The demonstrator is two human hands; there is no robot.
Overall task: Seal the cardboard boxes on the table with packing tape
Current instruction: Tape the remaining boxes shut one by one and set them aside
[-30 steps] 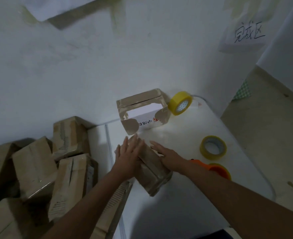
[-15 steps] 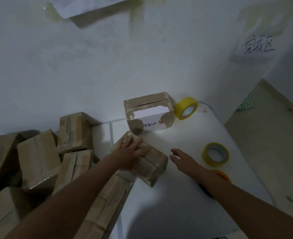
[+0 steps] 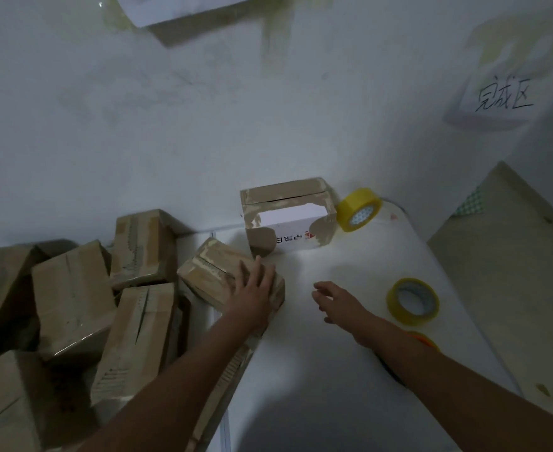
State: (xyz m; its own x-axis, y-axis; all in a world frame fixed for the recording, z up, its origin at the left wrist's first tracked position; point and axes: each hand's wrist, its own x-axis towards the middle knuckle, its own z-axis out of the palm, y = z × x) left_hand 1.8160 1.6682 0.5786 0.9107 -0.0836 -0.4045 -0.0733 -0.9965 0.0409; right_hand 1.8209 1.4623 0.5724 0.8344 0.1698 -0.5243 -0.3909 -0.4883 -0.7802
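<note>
A small taped cardboard box (image 3: pixel 213 272) lies tilted at the left edge of the white table (image 3: pixel 327 370). My left hand (image 3: pixel 252 295) rests flat on its right end, pressing it. My right hand (image 3: pixel 337 301) hovers open over the table, apart from the box and holding nothing. A flat roll of yellow packing tape (image 3: pixel 412 301) lies right of my right hand. A second yellow roll (image 3: pixel 359 209) stands on edge by the wall. An orange tape dispenser (image 3: pixel 426 340) is mostly hidden behind my right forearm.
A torn cardboard box with a white label (image 3: pixel 288 220) stands at the table's back against the wall. Several taped boxes (image 3: pixel 105 295) are piled to the left of the table. A paper sign with handwriting (image 3: pixel 503 96) hangs on the wall. Floor lies to the right.
My right hand let go of the small box and drew back to the right. My left hand has pushed the box leftward toward the pile.
</note>
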